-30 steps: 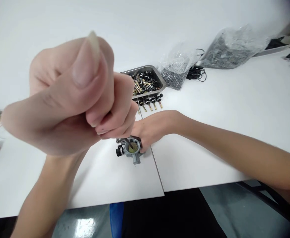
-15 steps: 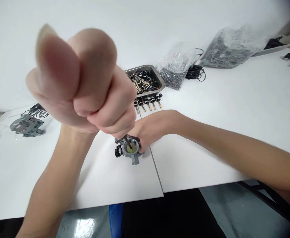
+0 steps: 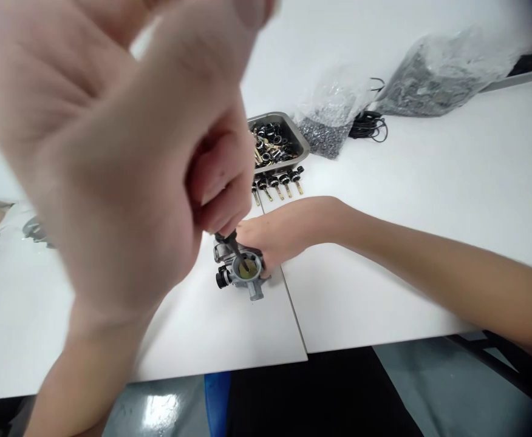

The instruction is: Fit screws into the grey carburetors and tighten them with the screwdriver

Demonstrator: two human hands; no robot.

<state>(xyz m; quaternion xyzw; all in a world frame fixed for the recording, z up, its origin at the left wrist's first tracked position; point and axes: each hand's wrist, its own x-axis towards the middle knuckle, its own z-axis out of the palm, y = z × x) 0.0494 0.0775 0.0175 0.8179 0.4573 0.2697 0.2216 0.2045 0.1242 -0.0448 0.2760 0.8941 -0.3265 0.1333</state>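
Observation:
Close to the camera, my left hand [image 3: 124, 164] is closed in a fist around a screwdriver [image 3: 235, 246]; the hand hides most of the handle. The dark shaft slants down into the round bore of a grey metal carburetor [image 3: 255, 292]. Its tip meets the yellowish brass plate [image 3: 246, 271] inside the bore. My right hand [image 3: 282, 240] grips the carburetor from its far right side, low on the table, with most fingers hidden. A black knob [image 3: 223, 278] sticks out on the carburetor's left.
Behind stands a metal tray [image 3: 303, 144] of small brass and black parts, with several black-headed brass screws [image 3: 285, 181] lined up before it. Plastic bags of parts [image 3: 327, 130] and a coiled black cable [image 3: 370, 126] lie to the right. Another grey metal part [image 3: 33, 229] shows at left.
My left hand has turned about the screwdriver and come nearer the camera, now covering more of the left side. The carburetor and right hand stay nearly in place; the view has shifted slightly.

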